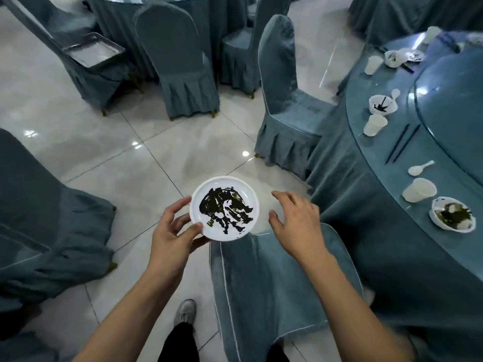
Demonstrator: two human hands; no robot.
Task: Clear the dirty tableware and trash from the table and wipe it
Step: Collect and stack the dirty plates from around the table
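My left hand grips the left rim of a white plate smeared with dark sauce, held level over the tiled floor. Just right of the plate hovers my right hand, its fingers relaxed and holding nothing. On the round blue table at the right lie dirty bowls, white cups, a spoon and black chopsticks.
A covered chair stands directly below my hands, another chair sits by the table's left edge. A metal tray rests on a chair seat at the upper left. More covered chairs ring the open tiled floor.
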